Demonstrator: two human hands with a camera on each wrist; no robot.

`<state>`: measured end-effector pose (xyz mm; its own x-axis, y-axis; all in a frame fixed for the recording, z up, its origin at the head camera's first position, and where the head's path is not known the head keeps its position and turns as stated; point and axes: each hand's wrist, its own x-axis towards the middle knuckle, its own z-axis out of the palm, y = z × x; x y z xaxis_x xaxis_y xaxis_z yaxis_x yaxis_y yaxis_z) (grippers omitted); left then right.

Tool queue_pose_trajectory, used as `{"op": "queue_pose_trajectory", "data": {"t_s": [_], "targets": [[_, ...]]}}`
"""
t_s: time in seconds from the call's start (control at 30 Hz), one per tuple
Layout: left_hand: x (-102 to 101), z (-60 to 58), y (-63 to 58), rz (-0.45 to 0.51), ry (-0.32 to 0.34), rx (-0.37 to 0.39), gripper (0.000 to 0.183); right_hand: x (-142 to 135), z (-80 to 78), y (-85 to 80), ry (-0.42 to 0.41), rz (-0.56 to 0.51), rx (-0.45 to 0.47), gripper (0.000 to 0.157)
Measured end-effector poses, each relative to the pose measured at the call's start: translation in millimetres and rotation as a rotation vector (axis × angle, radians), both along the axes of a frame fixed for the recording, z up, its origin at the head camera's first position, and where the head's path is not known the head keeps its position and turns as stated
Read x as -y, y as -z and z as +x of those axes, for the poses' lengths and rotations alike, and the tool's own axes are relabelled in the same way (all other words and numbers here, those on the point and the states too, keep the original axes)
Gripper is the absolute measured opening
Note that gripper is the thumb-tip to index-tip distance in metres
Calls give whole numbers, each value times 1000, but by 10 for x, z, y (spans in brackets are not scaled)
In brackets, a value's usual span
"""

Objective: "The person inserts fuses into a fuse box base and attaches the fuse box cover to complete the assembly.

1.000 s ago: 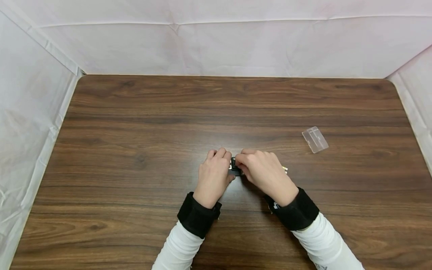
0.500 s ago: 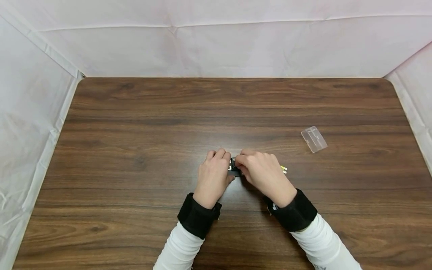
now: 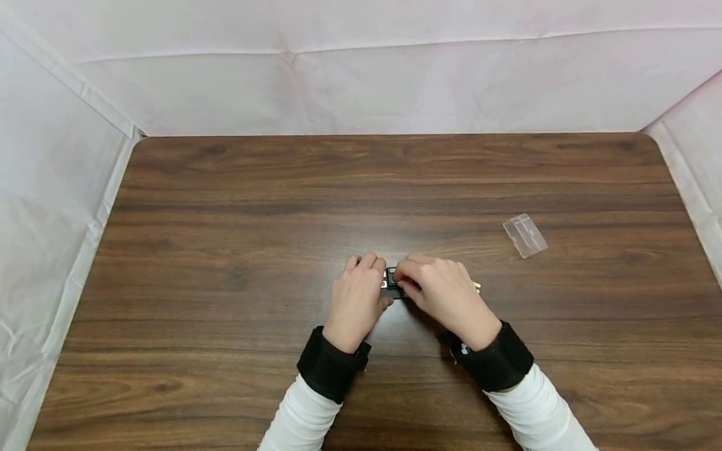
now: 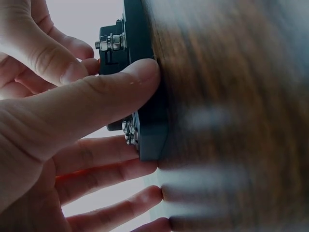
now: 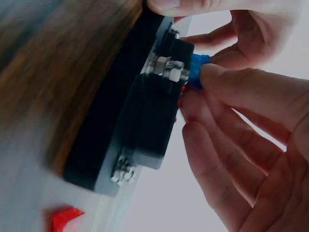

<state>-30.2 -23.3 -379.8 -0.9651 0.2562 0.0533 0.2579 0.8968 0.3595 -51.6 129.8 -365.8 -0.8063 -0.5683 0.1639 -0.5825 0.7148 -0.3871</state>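
My left hand (image 3: 356, 300) grips the end of a black fuse block (image 4: 153, 130), thumb along the near side and fingers at the far side. The block lies on the table, with metal studs and nuts (image 5: 169, 69) along it. At its top, my right hand (image 3: 442, 300) pinches a small blue blade fuse (image 5: 195, 67) between thumb and fingers. Small red spots (image 5: 181, 102) show along the block's top below the blue fuse. In the head view the hands cover most of the block.
A clear plastic cover (image 3: 525, 235) lies on the brown wooden table (image 3: 254, 207) to the right, beyond the hands. Small yellow pieces (image 3: 476, 285) show just right of my right hand. A red piece (image 5: 66, 218) lies near the block. White cloth walls (image 3: 383, 94) border the table.
Both hands stay at the block, with only slight finger motion in the right hand. The whole head view has shifted down a little.
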Motion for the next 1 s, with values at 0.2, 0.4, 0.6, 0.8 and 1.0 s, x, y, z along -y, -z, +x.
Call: {"op": "queue_pose_trajectory", "data": {"t_s": [0.2,0.4,0.6,0.8,1.0], "targets": [[-6,-5,20,0,-2,2,40,-104,-9,-29,-12,6,28,11],[-6,-7,15,-1,-5,3,42,-219,-38,-81,33,19,7,15],[-5,-16,15,8,-12,2,43,-259,-65,-85,42,43,15,16],[-6,-7,26,12,-15,-5,42,-273,-65,-66,27,62,12,18],[-9,-6,10,-2,-7,-8,43,-290,-40,-34,23,52,9,18]]}}
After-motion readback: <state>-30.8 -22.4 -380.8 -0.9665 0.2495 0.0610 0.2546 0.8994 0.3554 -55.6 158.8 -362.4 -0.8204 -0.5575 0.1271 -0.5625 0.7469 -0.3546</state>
